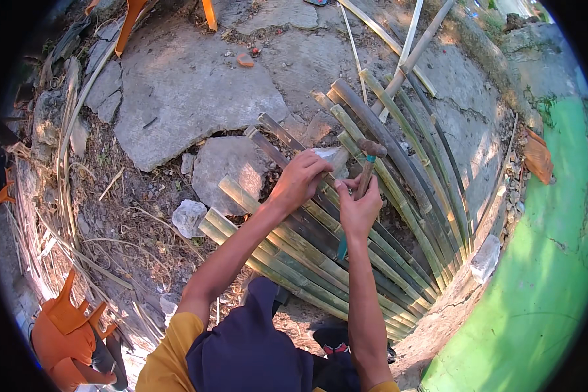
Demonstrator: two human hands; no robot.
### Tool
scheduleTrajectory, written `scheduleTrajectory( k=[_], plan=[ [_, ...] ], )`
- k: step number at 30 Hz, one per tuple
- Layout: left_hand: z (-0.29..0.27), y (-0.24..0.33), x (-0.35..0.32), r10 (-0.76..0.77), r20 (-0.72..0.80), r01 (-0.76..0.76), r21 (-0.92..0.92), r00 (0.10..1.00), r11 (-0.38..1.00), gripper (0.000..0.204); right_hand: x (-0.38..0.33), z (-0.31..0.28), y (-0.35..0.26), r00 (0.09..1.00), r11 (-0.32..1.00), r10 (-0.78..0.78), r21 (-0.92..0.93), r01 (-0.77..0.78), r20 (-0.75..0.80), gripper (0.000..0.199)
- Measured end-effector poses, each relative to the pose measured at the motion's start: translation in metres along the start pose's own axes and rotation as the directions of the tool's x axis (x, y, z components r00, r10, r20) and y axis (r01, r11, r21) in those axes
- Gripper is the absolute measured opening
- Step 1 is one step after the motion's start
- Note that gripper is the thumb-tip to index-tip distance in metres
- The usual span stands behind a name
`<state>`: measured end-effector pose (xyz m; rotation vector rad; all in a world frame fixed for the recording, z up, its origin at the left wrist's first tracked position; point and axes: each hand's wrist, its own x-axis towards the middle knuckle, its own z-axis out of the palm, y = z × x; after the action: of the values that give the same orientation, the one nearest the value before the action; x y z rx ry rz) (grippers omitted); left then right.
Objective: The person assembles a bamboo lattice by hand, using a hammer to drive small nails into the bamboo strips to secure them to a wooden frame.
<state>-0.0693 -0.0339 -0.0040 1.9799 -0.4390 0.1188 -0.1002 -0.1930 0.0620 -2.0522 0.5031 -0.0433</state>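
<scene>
My right hand (360, 209) is closed around the handle of a hammer (364, 178), whose rusty brown head points up and away from me. A teal part of the handle shows below the hand. My left hand (299, 181) is pinched shut just left of it, the fingertips of both hands close together. Something small and thin seems to be between the left fingertips, too small to name. Under both hands, split bamboo slats (294, 235) lie side by side in a fan, their ends gathered at the lower right.
Cracked concrete slabs (189, 85) and a pale stone (189, 218) lie beyond the slats. An orange plastic chair (65, 333) stands at the lower left. Thin bamboo strips (65, 144) run along the left. To the right are a green-painted surface (536, 261) and a white rock (485, 259).
</scene>
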Motion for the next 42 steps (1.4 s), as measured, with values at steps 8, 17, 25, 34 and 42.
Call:
scheduleTrajectory(
  k=[8,17,25,34,42],
  plan=[
    [-0.002,0.002,0.003,-0.011,-0.007,0.011,0.006,1.000,1.000,0.021,0.000,0.001,0.001,1.000,1.000,-0.007,0.022,0.007,-0.009,0.032],
    [-0.001,0.000,0.002,0.016,-0.011,-0.015,0.016,1.000,1.000,0.022,0.001,0.003,0.002,1.000,1.000,-0.011,0.023,0.012,-0.014,0.033],
    [-0.008,0.019,0.004,0.001,0.015,-0.001,0.004,1.000,1.000,0.028,0.000,0.002,0.004,1.000,1.000,-0.029,-0.012,0.028,-0.005,0.034],
    [0.016,0.005,-0.005,-0.041,-0.109,0.047,0.059,0.993,0.997,0.019,-0.004,0.006,-0.005,1.000,1.000,0.005,-0.026,-0.005,0.008,0.037],
    [0.013,0.009,-0.004,-0.050,-0.099,0.058,0.087,0.994,0.994,0.023,-0.050,-0.030,0.005,0.990,0.992,-0.101,-0.065,0.108,0.102,0.025]
  ],
)
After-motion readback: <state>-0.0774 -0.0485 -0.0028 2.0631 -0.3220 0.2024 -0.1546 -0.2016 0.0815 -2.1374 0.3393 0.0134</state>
